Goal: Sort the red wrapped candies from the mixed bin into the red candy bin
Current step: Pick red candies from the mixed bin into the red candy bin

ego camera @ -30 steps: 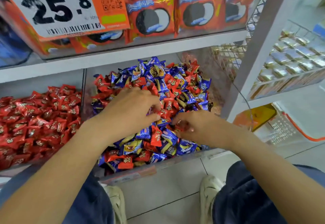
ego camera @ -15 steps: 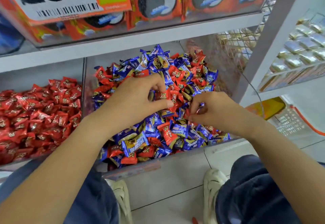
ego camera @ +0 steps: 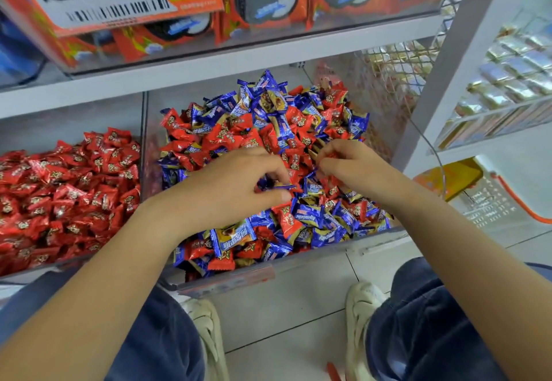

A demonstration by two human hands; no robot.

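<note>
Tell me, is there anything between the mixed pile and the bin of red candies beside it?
Yes. A clear upright divider separates the mixed bin from the red candy bin on its left. Both bins look open on top, so the hands would probably lift candies over it.

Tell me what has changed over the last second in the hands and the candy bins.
Both hands crept farther back over the mixed bin. The right hand now pinches at red wrappers deeper in the pile; the left hand curls over a blue candy. Nothing has crossed into the red candy bin, which stayed as it was.
</note>
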